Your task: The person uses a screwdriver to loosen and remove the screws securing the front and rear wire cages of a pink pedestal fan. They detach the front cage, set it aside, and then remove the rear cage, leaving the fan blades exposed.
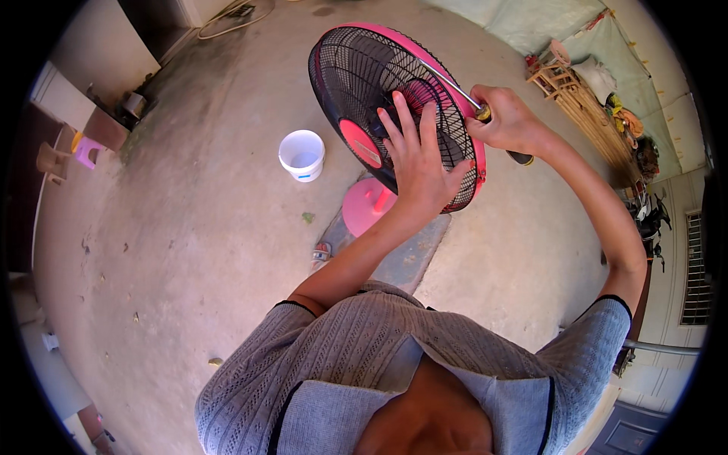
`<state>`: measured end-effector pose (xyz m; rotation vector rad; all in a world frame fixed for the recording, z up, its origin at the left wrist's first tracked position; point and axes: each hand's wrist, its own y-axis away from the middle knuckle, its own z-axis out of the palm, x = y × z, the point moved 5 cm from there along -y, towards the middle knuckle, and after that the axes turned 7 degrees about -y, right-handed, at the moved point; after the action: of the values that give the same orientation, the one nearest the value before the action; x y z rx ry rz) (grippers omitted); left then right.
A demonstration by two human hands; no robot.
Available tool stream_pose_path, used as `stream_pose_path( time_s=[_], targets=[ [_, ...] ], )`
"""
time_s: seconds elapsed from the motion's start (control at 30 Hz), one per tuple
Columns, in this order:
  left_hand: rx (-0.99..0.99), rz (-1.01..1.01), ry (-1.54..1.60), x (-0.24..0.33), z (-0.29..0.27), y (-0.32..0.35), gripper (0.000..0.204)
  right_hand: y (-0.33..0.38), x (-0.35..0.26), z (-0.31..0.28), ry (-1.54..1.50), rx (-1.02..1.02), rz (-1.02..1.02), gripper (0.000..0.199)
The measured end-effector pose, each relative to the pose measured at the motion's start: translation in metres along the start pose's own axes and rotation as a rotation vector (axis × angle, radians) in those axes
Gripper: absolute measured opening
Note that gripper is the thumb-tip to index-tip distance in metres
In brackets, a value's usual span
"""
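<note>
In front of me stands a fan with a black wire grille (341, 76), a pink rim and a pink centre disc (360, 143). Its head is tilted, and below it shows a round pink base (362, 209). My left hand (419, 159) lies against the grille with fingers spread, the thumb near the rim. Closed around a screwdriver (483, 114) with a black and yellow handle is my right hand (506, 120), at the fan's right edge. The metal shaft points up and left along the rim; I cannot tell whether its tip touches anything.
A white bucket (302, 156) sits on the concrete floor left of the fan. Under the base is a grey slab (413, 254). Wooden poles (591, 121) and clutter line the right wall. A pink stool (88, 152) stands far left, and a hose (227, 29) lies at the back.
</note>
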<state>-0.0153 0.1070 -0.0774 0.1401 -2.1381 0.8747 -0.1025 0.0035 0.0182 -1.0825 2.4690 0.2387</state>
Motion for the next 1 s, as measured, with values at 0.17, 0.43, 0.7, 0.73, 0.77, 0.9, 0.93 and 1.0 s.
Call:
stream_pose_path(
  time_s=[0.17, 0.43, 0.7, 0.73, 0.77, 0.9, 0.93, 1.0],
  targets=[
    [-0.002, -0.016, -0.005, 0.001, 0.002, 0.001, 0.105, 0.002, 0.005, 0.0, -0.128, -0.023, 0.025, 0.022],
    [0.004, -0.008, -0.015, 0.002, 0.006, 0.004, 0.105, 0.001, 0.01, 0.0, -0.186, -0.06, 0.126, 0.032],
    [-0.004, -0.002, -0.046, 0.003, 0.005, 0.006, 0.104, -0.001, 0.002, 0.001, -0.149, -0.004, 0.087, 0.022],
    [-0.004, -0.004, -0.044, 0.003, 0.006, 0.006, 0.104, -0.001, 0.0, 0.003, -0.151, 0.013, 0.066, 0.02],
    [-0.004, -0.007, -0.042, 0.003, 0.007, 0.005, 0.104, -0.002, 0.001, 0.004, -0.145, 0.019, 0.065, 0.02],
    [-0.022, -0.038, -0.067, 0.006, 0.005, 0.0, 0.103, -0.002, -0.003, 0.002, -0.113, 0.031, 0.068, 0.02],
    [-0.024, -0.037, -0.078, 0.005, 0.004, -0.004, 0.101, -0.002, -0.006, 0.001, -0.101, 0.032, 0.068, 0.02],
    [0.0, 0.08, -0.068, 0.003, 0.003, -0.01, 0.1, -0.004, -0.004, 0.001, -0.031, 0.036, 0.059, 0.022]
  ],
)
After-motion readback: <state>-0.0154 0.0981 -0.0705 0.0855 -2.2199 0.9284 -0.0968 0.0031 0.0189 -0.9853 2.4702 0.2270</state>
